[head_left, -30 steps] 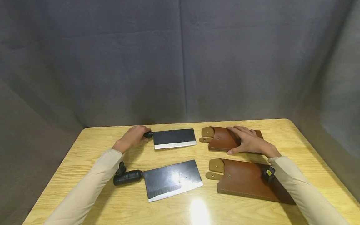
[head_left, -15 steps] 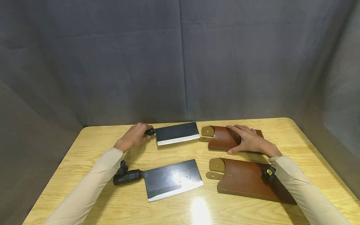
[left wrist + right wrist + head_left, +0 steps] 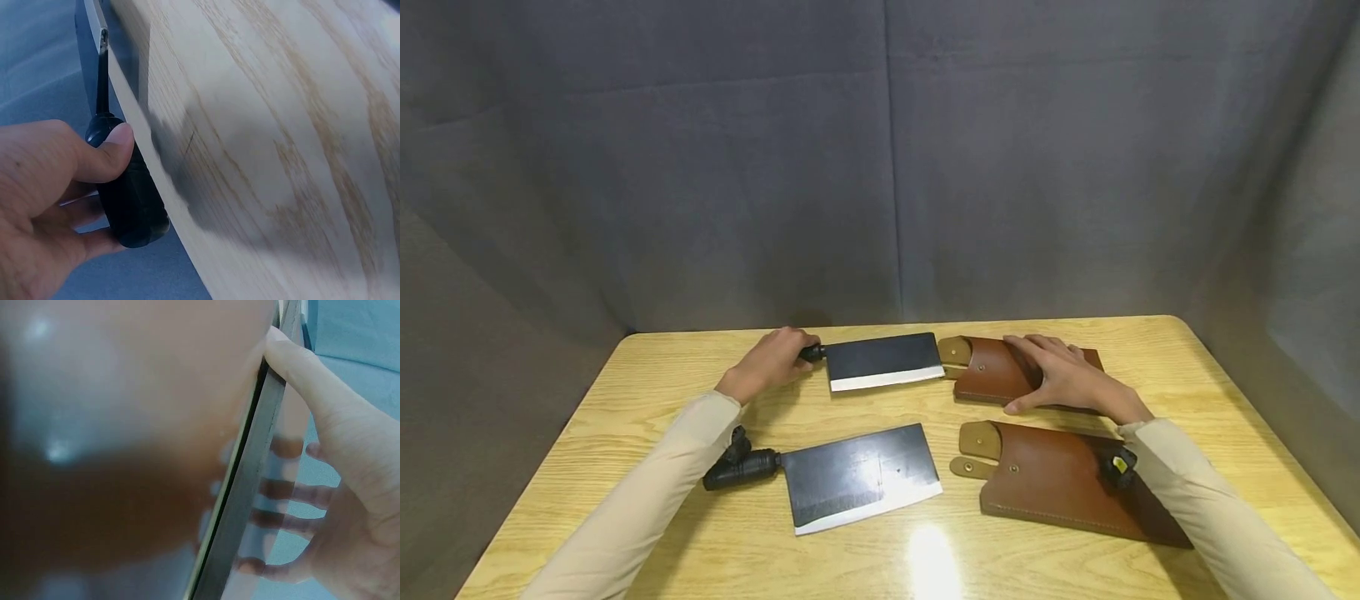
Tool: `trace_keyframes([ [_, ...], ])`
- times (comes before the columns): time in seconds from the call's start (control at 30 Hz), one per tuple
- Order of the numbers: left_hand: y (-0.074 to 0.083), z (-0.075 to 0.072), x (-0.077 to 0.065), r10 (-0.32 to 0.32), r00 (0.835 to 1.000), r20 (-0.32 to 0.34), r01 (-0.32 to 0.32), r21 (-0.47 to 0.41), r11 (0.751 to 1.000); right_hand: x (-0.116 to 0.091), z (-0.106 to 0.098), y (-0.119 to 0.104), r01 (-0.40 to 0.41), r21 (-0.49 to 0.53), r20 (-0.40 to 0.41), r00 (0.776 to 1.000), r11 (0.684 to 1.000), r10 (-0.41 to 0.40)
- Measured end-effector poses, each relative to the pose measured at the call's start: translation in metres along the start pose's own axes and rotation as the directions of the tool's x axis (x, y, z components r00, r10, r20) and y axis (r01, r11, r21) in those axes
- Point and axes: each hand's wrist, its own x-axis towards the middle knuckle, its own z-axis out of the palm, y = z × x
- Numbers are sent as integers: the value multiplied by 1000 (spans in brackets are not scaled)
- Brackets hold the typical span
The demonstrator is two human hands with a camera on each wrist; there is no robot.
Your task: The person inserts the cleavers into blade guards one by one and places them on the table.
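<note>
In the head view my left hand (image 3: 772, 364) grips the black handle of the smaller cleaver (image 3: 883, 360) at the back. In the left wrist view the thumb lies along the handle (image 3: 134, 206), fingers behind it. The dark blade points right, its end overlapping the tan strap and flap (image 3: 953, 352) of the smaller brown leather knife sheath (image 3: 996, 367). My right hand (image 3: 1067, 379) rests spread over this sheath, thumb at the near edge, fingers towards the far edge. In the right wrist view thumb and fingers (image 3: 294, 494) are apart. The hand hides part of the sheath.
A larger cleaver (image 3: 857, 479) lies nearer on the wooden table (image 3: 865, 575), its handle to the left beneath my left forearm. Right of it lies a larger brown sheath (image 3: 1060, 479), partly covered by my right forearm. A grey curtain (image 3: 760, 183) stands behind the table.
My left hand has moved right with the smaller cleaver, bringing its blade end up to the smaller sheath's flap. The right hand stays in place on the sheath.
</note>
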Motion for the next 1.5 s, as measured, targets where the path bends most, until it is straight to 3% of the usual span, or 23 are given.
trace_keyframes([
  [0.17, 3, 0, 1, 7, 1000, 2, -7, 27, 1000, 0, 3, -3, 12, 10, -3, 1000, 1000, -12],
  [0.73, 6, -1, 2, -31, 999, -39, 30, -8, 1000, 7, 5, -14, 20, 19, -24, 1000, 1000, -19],
  [1.03, 7, -2, 3, 4, 996, -88, -3, 7, 1000, 8, 5, -17, 10, 28, -39, 999, 1000, -9],
  [1.5, 18, -1, 5, 50, 995, -82, -49, 10, 999, 9, 10, -21, 42, 4, -76, 996, 999, -42],
])
